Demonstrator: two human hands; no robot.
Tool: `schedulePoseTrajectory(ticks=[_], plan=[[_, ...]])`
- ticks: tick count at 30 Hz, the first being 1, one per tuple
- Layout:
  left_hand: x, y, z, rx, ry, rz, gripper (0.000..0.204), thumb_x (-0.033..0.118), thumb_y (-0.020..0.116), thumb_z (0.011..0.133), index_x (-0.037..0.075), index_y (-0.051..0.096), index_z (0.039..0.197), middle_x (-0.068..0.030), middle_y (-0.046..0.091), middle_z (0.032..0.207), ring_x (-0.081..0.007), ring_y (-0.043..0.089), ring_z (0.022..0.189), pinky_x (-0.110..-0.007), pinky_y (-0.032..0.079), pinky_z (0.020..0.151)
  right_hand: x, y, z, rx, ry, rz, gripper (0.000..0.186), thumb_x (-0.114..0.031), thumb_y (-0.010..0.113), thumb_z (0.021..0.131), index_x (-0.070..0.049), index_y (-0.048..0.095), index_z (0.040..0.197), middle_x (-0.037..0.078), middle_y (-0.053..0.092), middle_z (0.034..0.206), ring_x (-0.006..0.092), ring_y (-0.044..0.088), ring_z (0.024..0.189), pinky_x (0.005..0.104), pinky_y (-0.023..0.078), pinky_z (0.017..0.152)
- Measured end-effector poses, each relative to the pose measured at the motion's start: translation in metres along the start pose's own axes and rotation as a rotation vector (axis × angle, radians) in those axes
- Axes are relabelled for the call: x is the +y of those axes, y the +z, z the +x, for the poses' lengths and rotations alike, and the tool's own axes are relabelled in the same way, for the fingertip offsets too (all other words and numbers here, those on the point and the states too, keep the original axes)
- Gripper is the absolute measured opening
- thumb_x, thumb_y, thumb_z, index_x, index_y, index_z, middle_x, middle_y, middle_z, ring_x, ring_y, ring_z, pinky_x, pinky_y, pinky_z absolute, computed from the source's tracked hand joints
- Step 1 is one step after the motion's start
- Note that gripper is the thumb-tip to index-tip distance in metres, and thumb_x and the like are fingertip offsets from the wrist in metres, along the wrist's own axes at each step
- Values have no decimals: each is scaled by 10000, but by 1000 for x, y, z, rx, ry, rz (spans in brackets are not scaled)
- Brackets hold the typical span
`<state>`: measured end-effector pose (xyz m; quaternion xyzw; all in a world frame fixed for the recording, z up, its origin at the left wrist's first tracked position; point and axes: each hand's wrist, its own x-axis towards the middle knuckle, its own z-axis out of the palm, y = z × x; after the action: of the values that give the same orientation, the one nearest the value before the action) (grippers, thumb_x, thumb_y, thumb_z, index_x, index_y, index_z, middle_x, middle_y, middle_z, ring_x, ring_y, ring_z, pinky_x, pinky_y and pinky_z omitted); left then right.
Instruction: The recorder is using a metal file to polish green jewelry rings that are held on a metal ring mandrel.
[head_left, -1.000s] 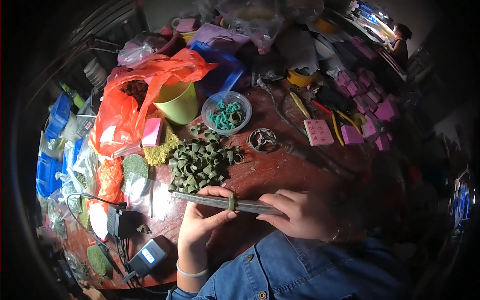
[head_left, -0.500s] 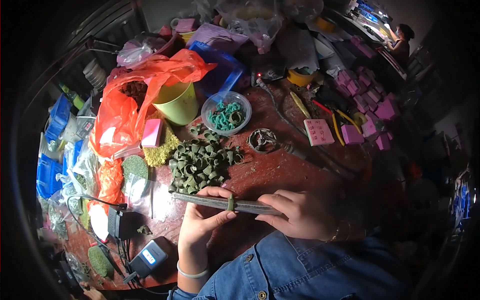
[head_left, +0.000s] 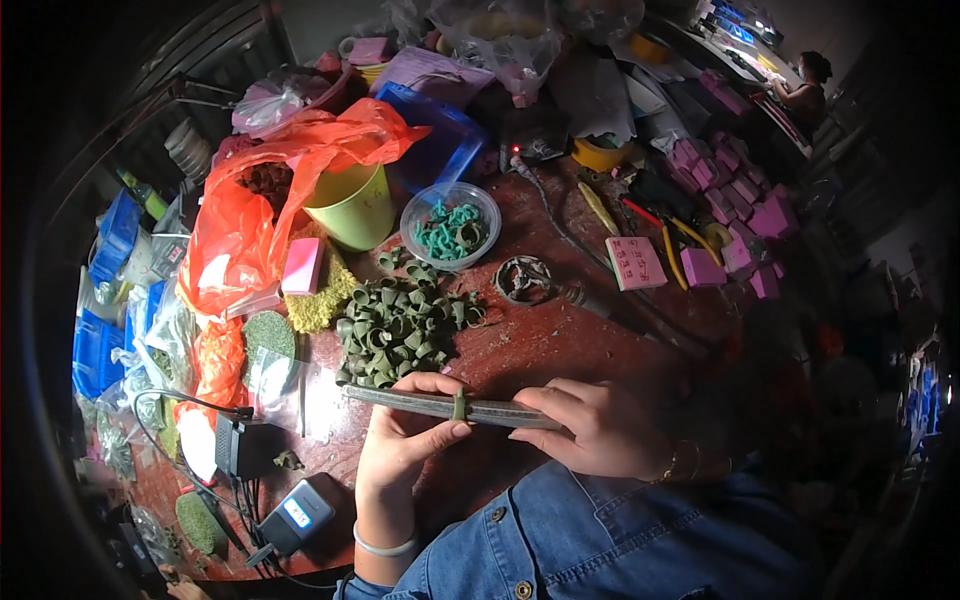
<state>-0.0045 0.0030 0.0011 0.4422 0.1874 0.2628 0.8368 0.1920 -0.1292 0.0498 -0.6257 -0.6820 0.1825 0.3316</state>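
A long grey ring mandrel [head_left: 410, 403] lies almost level in front of me. My right hand [head_left: 605, 430] is closed round its right end. A narrow green ring [head_left: 460, 405] sits around the mandrel near its middle. My left hand [head_left: 405, 440] is closed at this ring, with the thumb at its lower edge and a forefinger at its upper edge; the other left fingers are partly hidden behind the mandrel. Just beyond the mandrel's left end is a heap of similar green rings [head_left: 395, 335] on the red tabletop [head_left: 560, 345].
Behind the heap stand a round clear tub [head_left: 478, 250] with teal pieces, a pale green cup [head_left: 355, 215] and a red plastic bag [head_left: 235, 240]. Pliers [head_left: 672, 250] and pink blocks [head_left: 735, 185] lie at right. A cable [head_left: 550, 210] crosses the table. Boxy adapters [head_left: 297, 512] stand at lower left.
My hands, the mandrel and the ring keep almost the same place. In the far right background, another person's raised arm has come down.
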Motion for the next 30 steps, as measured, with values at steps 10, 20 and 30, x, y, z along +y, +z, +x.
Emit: schedulePoseTrajectory(ticks=[10, 20, 30], plan=[[1, 1, -1, 8, -1, 11, 394, -106, 735, 762, -35, 582, 1118, -65, 639, 1002, -130, 625, 919, -264, 508, 840, 0, 1, 0, 13, -15, 1, 292, -218, 722, 840, -33, 604, 1033, 110, 605, 773, 288, 635, 633, 386, 503, 543], [1, -1, -1, 6, -10, 15, 392, -102, 735, 762, -38, 581, 1117, -67, 638, 1004, -133, 625, 916, -267, 509, 839, -3, -1, 0, -9, 28, -14, 276, -150, 756, 801, -41, 633, 1023, 88, 640, 802, 256, 645, 666, 354, 509, 575], [3, 1, -1, 15, -26, 14, 386, -99, 738, 761, -41, 584, 1110, -70, 644, 997, -133, 628, 909, -263, 513, 831, -3, -1, 0, -20, 46, -6, 266, -150, 749, 808, -48, 631, 1024, 82, 633, 797, 249, 640, 659, 352, 504, 569]])
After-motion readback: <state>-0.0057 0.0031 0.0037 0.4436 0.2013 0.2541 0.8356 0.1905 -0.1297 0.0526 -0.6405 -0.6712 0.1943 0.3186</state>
